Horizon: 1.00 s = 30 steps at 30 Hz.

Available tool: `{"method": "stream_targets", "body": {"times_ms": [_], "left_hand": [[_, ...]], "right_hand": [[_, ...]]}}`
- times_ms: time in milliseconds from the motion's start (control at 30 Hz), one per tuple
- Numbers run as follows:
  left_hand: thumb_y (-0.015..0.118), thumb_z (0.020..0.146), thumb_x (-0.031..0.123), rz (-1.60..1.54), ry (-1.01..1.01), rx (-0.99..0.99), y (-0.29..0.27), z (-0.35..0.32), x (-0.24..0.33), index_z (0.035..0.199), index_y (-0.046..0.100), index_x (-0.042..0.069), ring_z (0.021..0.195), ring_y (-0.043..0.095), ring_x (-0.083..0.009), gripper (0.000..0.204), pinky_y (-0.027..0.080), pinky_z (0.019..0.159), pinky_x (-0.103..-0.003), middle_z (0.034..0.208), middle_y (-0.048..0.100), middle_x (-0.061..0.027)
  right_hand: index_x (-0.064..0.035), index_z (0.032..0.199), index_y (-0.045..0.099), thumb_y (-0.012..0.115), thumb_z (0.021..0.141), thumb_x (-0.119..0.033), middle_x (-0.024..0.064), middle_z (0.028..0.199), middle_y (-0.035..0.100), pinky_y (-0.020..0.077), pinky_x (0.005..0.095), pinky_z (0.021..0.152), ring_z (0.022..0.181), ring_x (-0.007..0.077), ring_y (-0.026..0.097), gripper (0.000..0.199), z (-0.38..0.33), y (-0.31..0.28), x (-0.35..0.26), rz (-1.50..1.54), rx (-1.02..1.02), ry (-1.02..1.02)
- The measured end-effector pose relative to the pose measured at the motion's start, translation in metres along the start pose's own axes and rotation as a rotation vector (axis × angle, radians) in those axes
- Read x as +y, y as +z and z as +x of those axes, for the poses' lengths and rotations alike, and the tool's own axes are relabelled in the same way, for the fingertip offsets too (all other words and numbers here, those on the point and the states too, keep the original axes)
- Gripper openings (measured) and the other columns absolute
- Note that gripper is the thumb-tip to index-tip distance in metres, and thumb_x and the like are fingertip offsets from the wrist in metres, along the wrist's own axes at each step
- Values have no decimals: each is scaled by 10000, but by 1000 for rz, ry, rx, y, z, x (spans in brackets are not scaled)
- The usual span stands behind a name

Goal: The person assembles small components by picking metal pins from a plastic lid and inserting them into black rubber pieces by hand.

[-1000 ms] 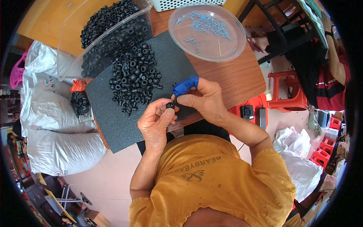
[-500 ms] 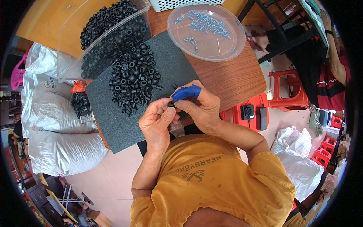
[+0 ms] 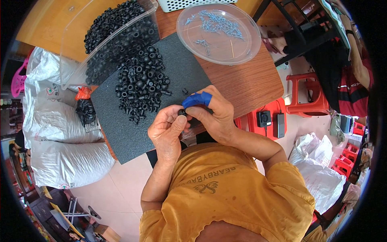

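My left hand [image 3: 166, 131] pinches a small round black rubber-like part [image 3: 182, 112] between thumb and fingers. Against the same part press the thumb and index finger of my right hand [image 3: 215, 117]; blue tape [image 3: 196, 99] wraps that index finger. Both hands meet just over the near right edge of a dark grey mat [image 3: 125, 141]. A heap of similar hollow black parts [image 3: 143, 82] lies on the mat beyond my left hand. One or two loose black pieces [image 3: 185, 91] rest beside the taped finger. Whether a smaller piece sits inside the held part is hidden.
A clear plastic bin [image 3: 68, 76] of black parts tilts toward the mat. On the wooden table [image 3: 250, 82], a round clear lid [image 3: 217, 57] carries tiny bluish metal pieces. White sacks [image 3: 70, 163] stand at left; a red stool [image 3: 308, 97] and a seated person [image 3: 352, 90] are at right.
Both hands keep nearly the same place and grip on the black part. The taped finger has shifted slightly, and the loose piece beside it shows more clearly.
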<state>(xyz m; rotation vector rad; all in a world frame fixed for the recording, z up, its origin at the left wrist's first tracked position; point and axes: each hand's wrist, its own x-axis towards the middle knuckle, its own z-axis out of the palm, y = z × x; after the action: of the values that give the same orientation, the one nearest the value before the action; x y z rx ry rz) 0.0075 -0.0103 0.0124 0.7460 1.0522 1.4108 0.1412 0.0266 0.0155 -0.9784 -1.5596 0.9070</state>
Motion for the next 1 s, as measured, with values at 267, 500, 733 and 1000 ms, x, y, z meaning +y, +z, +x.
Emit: {"method": "stream_targets", "body": {"times_ms": [267, 500, 733, 1000], "left_hand": [[616, 829, 26, 71, 17, -9, 0, -1, 0, 1000, 577, -30, 650, 559, -80, 184, 453, 563, -182, 810, 631, -68], [643, 795, 9, 46, 19, 14, -2, 1, 0, 1000, 564, -55, 652, 581, -137, 228, 476, 556, -224, 852, 623, -100], [640, 796, 7, 67, 16, -12, -4, 1, 2, 996, 565, -70, 651, 575, -136, 228, 483, 571, -226, 849, 615, -97], [637, 801, 17, 99, -4, -43, -5, 2, 1, 991, 567, -75, 663, 578, -137, 222, 479, 577, -218, 823, 617, -108]], "right_hand": [[-56, 815, 632, 652, 714, -34, 52, 708, 538, 406, 309, 590, 691, 214, 495, 106, 2, -5, -2, 27, -34, 39], [-38, 885, 645, 655, 746, -7, 55, 781, 570, 439, 265, 614, 704, 155, 549, 142, 0, -8, -1, -95, -71, -65], [-3, 909, 643, 660, 754, 13, 33, 794, 616, 474, 236, 630, 704, 83, 576, 157, 2, -14, 2, 302, -173, 300], [26, 870, 632, 628, 760, 47, 67, 772, 652, 511, 229, 622, 692, 105, 620, 113, 4, -14, 7, 506, -165, 419]]}}
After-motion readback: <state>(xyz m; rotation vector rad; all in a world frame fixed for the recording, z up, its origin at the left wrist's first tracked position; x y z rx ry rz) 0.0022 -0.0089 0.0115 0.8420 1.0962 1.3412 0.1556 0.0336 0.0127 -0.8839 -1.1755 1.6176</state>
